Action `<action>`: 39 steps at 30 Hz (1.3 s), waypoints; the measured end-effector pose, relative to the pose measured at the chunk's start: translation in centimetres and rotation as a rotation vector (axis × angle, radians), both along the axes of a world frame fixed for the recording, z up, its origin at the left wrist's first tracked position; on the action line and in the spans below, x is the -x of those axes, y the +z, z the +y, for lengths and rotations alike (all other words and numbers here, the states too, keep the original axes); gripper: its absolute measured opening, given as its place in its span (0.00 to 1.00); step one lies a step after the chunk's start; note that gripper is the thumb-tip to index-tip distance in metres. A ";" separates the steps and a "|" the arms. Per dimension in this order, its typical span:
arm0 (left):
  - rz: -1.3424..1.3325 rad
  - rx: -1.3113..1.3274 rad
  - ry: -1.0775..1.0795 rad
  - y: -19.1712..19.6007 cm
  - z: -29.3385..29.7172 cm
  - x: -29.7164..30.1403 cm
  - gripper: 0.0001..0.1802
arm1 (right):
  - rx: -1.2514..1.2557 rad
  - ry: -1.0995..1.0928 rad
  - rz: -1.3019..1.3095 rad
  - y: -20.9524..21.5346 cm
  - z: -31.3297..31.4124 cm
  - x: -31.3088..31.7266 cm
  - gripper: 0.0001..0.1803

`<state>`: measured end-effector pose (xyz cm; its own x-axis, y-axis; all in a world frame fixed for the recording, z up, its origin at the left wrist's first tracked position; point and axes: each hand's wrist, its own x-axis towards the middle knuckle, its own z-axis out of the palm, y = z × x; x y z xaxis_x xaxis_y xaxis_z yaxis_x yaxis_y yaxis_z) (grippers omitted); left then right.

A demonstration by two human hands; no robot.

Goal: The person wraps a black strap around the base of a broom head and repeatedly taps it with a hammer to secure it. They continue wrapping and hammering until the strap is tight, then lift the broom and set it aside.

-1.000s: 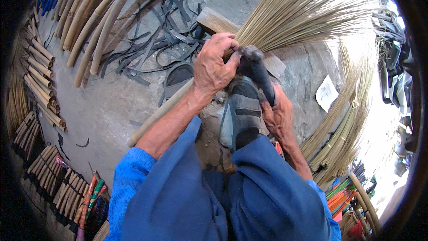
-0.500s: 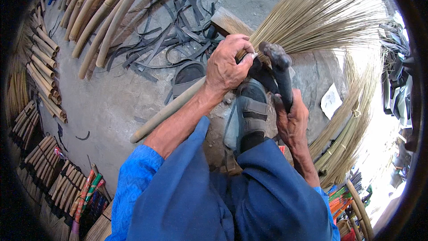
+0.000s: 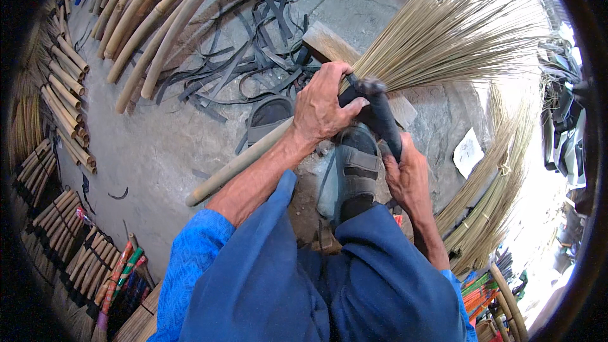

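Observation:
A grass broom lies across in front of me, its straw bristles (image 3: 443, 41) fanned to the upper right and its bamboo handle (image 3: 244, 159) sloping down to the left. My left hand (image 3: 324, 102) is closed around its neck, where a black band (image 3: 349, 96) shows between handle and straw. My right hand (image 3: 408, 170) grips the dark handle of a hammer (image 3: 382, 117). The hammer's slightly blurred head is at the neck, close to my left thumb; whether it touches is hidden. Under the neck is a wooden block (image 3: 332, 43), partly covered by the broom.
My sandalled foot (image 3: 358, 166) is just below the broom neck. Black rubber strips (image 3: 253, 63) lie tangled on the floor. Bamboo poles (image 3: 155, 31) stand at upper left, with bundled sticks (image 3: 60, 215) along the left. More straw bundles (image 3: 487, 199) and a paper scrap (image 3: 468, 153) are at right.
The hammer head has come down and left onto the broom neck, with my right hand moving slightly left. My left hand stays around the neck, its thumb shifted a little.

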<state>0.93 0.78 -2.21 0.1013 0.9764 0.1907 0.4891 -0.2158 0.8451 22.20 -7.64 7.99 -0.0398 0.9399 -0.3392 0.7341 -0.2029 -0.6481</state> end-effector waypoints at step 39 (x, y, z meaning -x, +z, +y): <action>0.108 0.437 0.087 1.1 -2.6 3.3 0.40 | 0.395 -0.503 0.065 -7.6 -14.1 -8.6 0.16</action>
